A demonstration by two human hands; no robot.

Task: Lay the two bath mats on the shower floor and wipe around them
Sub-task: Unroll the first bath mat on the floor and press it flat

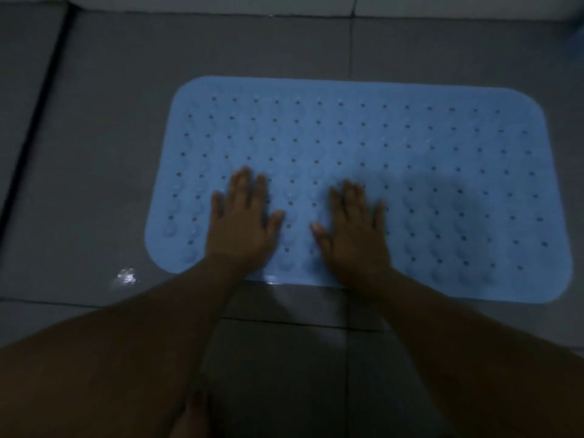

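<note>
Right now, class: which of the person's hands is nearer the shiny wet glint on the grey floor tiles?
Left. The left hand presses the blue mat nearest the wet glint; the right hand presses farther along.

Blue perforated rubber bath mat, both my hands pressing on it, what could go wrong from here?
The grey tiled floor shines wet near the blue perforated rubber bath mat, so it may slide or not stick. Left hand and right hand press only the near-left part; the right end might stay loose.
</note>
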